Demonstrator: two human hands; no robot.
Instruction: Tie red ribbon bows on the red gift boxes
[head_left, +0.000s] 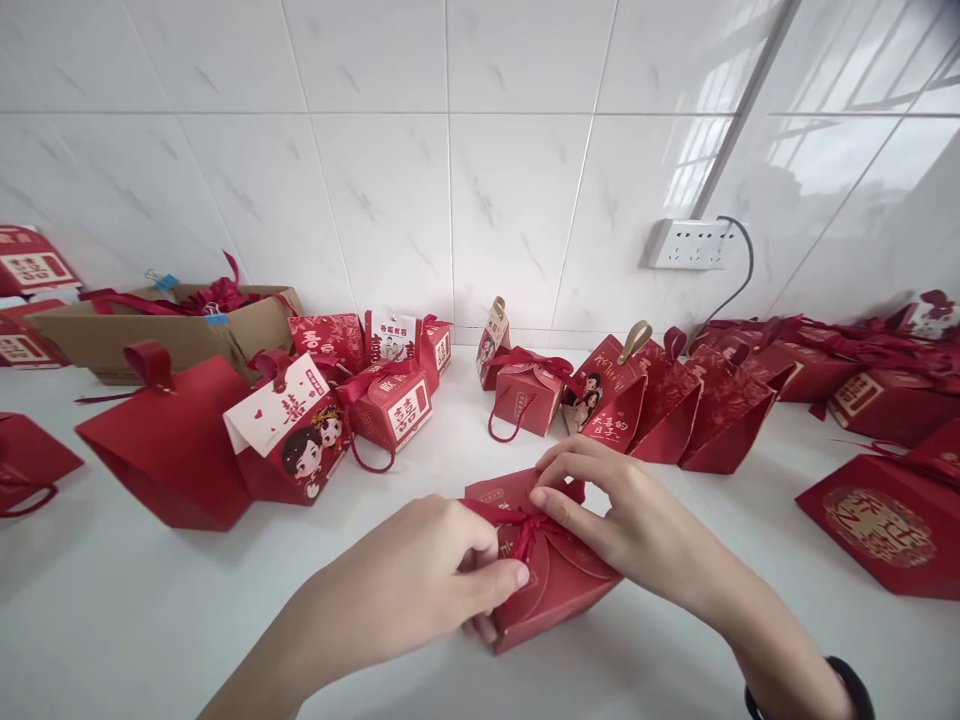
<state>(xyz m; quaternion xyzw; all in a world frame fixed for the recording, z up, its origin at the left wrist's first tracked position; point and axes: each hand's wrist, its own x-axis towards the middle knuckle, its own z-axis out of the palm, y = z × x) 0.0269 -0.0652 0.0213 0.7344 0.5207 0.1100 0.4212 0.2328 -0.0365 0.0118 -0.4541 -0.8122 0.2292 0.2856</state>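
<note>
A red gift box (562, 592) with rounded overlapping flaps and gold print sits on the white surface in front of me. A dark red ribbon (529, 528) is knotted across its top. At the near left corner, my left hand (427, 575) is closed on the box, its thumb over the top and lower fingers against the side. One ribbon strand runs up beside that hand. My right hand (607, 500) pinches a loop of the ribbon at the far right of the knot, thumb and fingertips close together. The fingers partly hide the loop.
Several red gift boxes (390, 405) stand behind and left. More handled boxes (667, 405) lean in a row at the back right. A cardboard carton (262, 325) holds ribbons. One box (889, 515) lies right. A power strip (688, 245) hangs on the tiled wall.
</note>
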